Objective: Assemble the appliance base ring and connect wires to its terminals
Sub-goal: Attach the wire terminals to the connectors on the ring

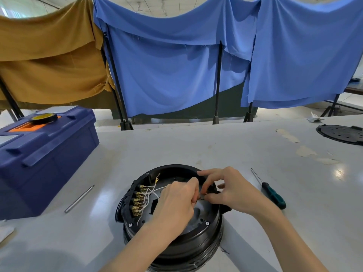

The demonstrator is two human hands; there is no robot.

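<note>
A: Where's the ring (172,167)?
B: On the counter (216,146), open side up. The left hand (176,201) and right hand (231,190) meet inside it, fingertips pinching a wire (202,195) end that is too small to make out.
A: Risk?
B: Probably a slip, or a tug loosening the leads (151,191) on the terminals (137,200) along its left wall.
A: Toolbox (45,160)?
B: Lid down, contents hidden, tape (44,117) on top.

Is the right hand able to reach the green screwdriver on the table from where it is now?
Probably yes: the screwdriver lies just right of the right hand, nothing between them, though it now pinches a small connector.
</note>
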